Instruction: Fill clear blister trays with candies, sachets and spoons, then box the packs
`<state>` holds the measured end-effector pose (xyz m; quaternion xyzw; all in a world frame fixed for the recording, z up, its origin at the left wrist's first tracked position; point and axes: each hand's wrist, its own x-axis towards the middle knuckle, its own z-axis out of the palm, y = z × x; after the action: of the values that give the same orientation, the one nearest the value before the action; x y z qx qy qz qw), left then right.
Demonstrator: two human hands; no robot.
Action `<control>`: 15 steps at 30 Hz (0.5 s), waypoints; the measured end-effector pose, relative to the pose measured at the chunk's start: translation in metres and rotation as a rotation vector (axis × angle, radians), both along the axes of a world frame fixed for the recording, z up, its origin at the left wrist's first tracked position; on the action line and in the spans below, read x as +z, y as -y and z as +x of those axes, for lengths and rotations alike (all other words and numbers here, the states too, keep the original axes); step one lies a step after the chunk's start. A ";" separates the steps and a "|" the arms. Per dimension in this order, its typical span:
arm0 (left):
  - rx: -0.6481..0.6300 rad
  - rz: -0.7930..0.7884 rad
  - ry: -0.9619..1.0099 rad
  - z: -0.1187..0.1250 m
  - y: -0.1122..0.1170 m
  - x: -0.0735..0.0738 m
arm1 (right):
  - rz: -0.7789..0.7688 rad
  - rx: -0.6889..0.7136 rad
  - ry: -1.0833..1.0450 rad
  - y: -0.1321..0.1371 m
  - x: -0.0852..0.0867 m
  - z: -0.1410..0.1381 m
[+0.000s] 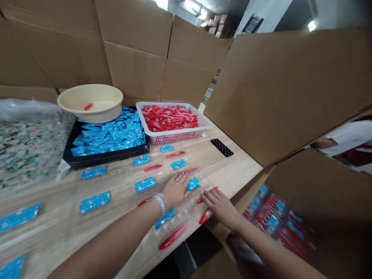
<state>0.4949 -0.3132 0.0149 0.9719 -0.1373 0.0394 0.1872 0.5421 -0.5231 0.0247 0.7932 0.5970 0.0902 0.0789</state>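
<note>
My left hand [176, 189] lies flat and open on the wooden table [232, 170], fingers spread over clear plastic packs holding a blue packet [192, 183] and a red stick each. A white bangle sits on its wrist. My right hand [220, 206] rests near the table's front edge with fingers stretched out, touching a clear pack with a red stick [204, 217]. More clear packs with blue packets [145, 184] and red sticks [152, 168] lie in rows across the table.
A black tray [104, 158] heaped with blue packets carries a cream bowl [90, 102]. A white basket [174, 135] holds several red sticks. A plastic bag of packets [29, 143] lies at left. A black dotted phone [221, 147], cardboard walls and a carton of finished packs [276, 221] at right.
</note>
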 end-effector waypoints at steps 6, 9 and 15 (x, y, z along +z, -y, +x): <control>0.024 -0.128 0.047 0.000 0.004 -0.006 | 0.131 0.023 -0.128 0.007 -0.009 0.007; 0.054 -0.367 0.067 -0.023 0.010 0.020 | 0.376 -0.119 -0.299 -0.007 0.006 0.002; 0.162 -0.848 0.021 -0.071 -0.015 0.068 | 0.670 -0.190 -0.792 -0.114 0.030 -0.028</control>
<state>0.4235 -0.2979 0.0829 0.8162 -0.0342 0.1170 0.5647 0.5136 -0.4091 0.0543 0.7989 0.4450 -0.0380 -0.4029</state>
